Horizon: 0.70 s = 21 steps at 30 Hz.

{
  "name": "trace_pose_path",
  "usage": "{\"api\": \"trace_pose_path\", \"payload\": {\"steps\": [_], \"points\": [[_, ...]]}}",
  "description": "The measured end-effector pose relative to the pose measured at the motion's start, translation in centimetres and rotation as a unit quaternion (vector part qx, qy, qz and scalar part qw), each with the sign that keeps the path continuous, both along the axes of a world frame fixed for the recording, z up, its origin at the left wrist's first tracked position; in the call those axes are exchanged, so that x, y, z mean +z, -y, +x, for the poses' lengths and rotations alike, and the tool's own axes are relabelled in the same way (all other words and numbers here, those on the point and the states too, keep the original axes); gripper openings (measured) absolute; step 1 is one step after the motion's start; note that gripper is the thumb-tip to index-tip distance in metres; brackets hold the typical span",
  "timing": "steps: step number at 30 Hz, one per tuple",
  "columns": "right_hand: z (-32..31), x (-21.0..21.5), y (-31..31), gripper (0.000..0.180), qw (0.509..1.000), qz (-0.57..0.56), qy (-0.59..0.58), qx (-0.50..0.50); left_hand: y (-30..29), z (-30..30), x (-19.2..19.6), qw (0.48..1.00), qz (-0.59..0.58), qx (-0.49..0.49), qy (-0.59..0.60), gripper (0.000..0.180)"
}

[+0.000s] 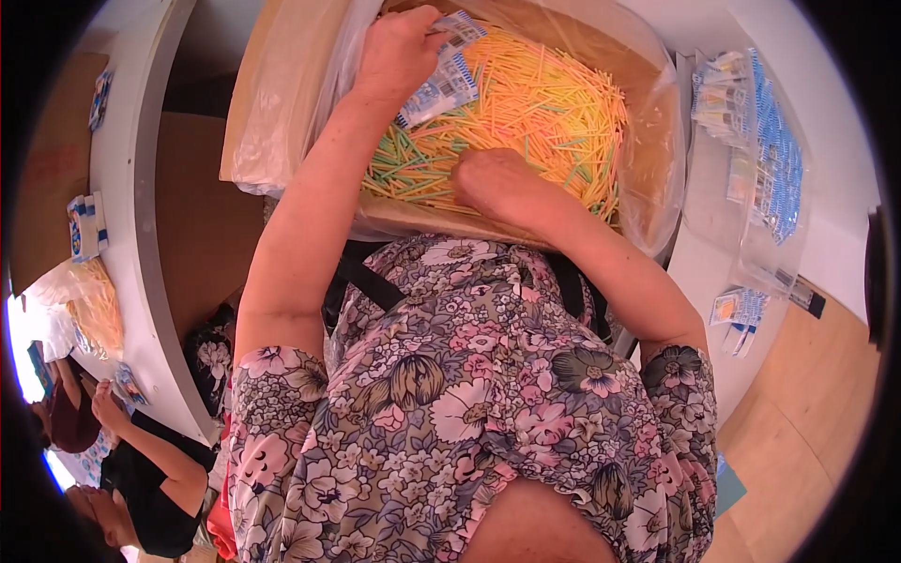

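Note:
A lined cardboard box [272, 89] in front of me holds a heap of thin sticks [540, 98] in orange, yellow and green. Over its far left part, my left hand [399, 52] is closed on a small clear packet with blue print [460, 34]. A second such packet [441, 91] hangs or lies just below it; whether the hand also grips this one I cannot tell. My right hand [497, 183] rests against the near side of the heap with its fingers curled. Its fingertips and anything in them are hidden.
To the right, a clear plastic tray [765, 249] holds many blue-printed packets [777, 159]. More packets [740, 308] lie nearer me. At left are a white table edge [150, 188], a bag of sticks [94, 305] and other people, one in a black top [155, 502].

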State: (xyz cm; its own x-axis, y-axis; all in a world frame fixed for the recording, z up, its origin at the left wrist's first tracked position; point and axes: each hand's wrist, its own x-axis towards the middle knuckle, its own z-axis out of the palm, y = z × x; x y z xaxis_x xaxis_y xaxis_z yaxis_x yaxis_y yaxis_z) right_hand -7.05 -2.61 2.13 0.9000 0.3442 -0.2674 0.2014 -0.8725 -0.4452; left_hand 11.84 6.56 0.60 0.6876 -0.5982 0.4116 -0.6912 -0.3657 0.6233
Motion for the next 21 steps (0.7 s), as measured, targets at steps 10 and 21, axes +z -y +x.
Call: {"api": "trace_pose_path", "payload": {"steps": [10, 21], "points": [[-1.8, 2.5, 1.1, 0.015, 0.996, -0.043, 0.083, -0.012, 1.2, -2.0, 1.2, 0.986, -0.079, -0.035, -0.143, 0.021], [0.8, 0.7, 7.0, 0.018, 0.672, 0.550, -0.266, -0.417, 0.9, -2.6, 2.0, 0.785, -0.293, -0.090, -0.539, 0.018]]}}
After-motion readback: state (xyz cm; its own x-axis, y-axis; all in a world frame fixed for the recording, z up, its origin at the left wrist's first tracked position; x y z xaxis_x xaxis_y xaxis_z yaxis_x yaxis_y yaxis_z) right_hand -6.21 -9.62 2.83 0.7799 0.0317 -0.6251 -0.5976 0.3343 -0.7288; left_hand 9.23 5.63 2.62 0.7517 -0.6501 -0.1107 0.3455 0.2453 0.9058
